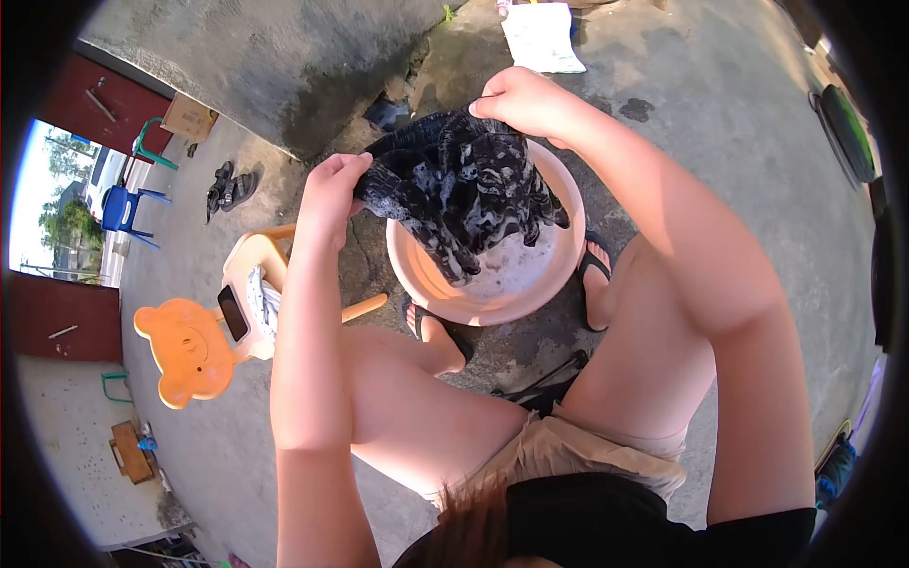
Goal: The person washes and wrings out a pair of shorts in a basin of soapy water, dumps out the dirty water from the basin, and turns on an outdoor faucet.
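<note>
A black garment [454, 180] covered in white suds is stretched between my two hands. My left hand [333, 187] pinches its left edge, and my right hand [516, 102] grips its upper right edge. The lower part of the cloth hangs over a round pink-orange basin [559, 293], which stands on the ground between my feet. Foamy, whitish water [516, 270] shows inside the basin. The cloth hides the basin's far left side.
To the left stands a small orange chair with a bear-shaped back [194, 355], holding a phone [232, 313] and a cloth. Dark sandals [230, 187] lie near the wall [237, 66]. A white bag [542, 38] lies beyond the basin. A blue chair [123, 210] stands far left.
</note>
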The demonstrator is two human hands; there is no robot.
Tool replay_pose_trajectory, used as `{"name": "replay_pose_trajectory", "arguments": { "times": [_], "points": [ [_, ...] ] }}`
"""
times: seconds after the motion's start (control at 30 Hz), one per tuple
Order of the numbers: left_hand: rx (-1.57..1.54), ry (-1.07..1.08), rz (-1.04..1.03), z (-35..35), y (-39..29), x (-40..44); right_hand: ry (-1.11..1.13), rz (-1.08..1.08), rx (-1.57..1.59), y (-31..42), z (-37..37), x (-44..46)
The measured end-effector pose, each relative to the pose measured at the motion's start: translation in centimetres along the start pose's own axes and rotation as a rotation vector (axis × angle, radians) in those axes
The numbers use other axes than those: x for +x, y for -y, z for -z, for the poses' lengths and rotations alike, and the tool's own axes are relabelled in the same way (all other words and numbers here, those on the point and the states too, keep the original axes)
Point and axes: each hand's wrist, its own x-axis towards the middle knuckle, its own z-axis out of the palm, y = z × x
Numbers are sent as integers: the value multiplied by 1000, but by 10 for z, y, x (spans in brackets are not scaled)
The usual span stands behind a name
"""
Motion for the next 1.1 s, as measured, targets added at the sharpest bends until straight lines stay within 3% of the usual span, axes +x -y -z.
{"name": "replay_pose_trajectory", "arguments": {
  "times": [0.2,0.37,0.43,0.53,0.7,0.8,1.0,1.1],
  "points": [
    [-34,51,23,-35,-25,-29,82,103,-6,35,-24,-11],
    [-330,262,61,-37,-27,-27,237,108,-27,43,-33,-17],
    [-385,256,142,-43,-38,-37,286,111,-147,44,-37,-20],
    [-371,306,215,-42,-29,-31,102,307,-208,21,-66,-20],
    [-387,350,310,-46,-24,-25,233,308,-368,13,-81,-17],
    [-403,395,316,-46,-20,-22,151,409,-382,8,-86,-20],
    [-520,528,362,-47,-25,-23,213,291,-454,13,-92,-24],
    [-582,610,409,-43,-24,-20,355,211,-450,19,-92,-25]
  ]
}}
